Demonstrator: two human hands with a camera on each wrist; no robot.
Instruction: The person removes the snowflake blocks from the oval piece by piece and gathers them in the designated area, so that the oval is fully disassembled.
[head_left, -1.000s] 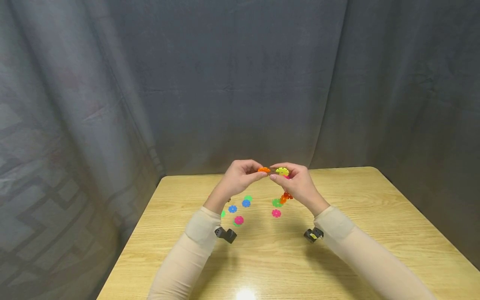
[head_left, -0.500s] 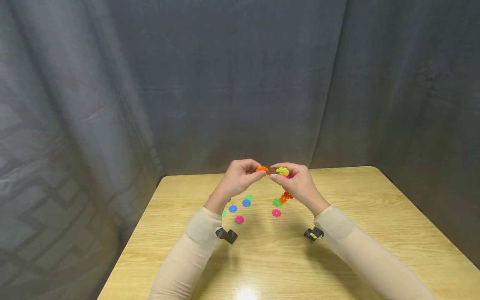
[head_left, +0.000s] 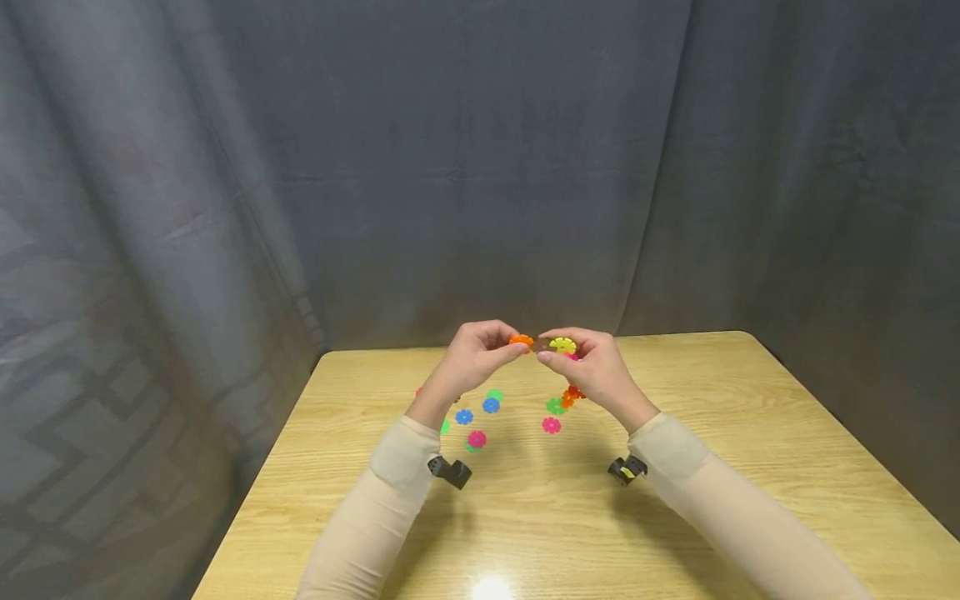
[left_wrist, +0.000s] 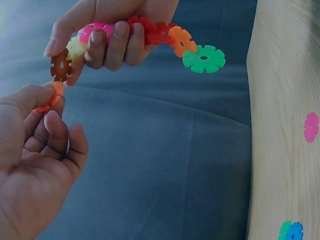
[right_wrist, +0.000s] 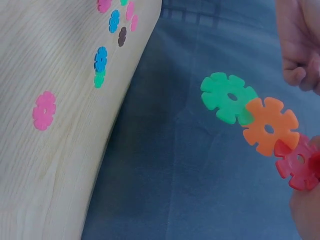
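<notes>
My left hand (head_left: 504,347) pinches a single orange disc (head_left: 521,340) (left_wrist: 52,96) between thumb and fingers, above the far side of the table. Just right of it, my right hand (head_left: 557,353) grips a chain of linked notched discs. In the left wrist view the chain runs brown (left_wrist: 60,65), yellow (left_wrist: 76,47), pink (left_wrist: 95,31), red (left_wrist: 150,30), orange (left_wrist: 181,41), green (left_wrist: 203,58). The brown end faces the orange disc with a small gap. The chain's tail, green (right_wrist: 230,97), orange (right_wrist: 270,125) and red (right_wrist: 299,162), hangs free below the right hand.
Loose discs lie on the wooden table (head_left: 675,500): blue (head_left: 491,405), blue (head_left: 464,417), pink (head_left: 477,438) and pink (head_left: 551,425). A grey curtain (head_left: 480,167) hangs behind and to the left. Small black cameras sit on both wrists.
Both hands stay almost where they were. The orange disc in my left hand has shifted slightly to the left.
</notes>
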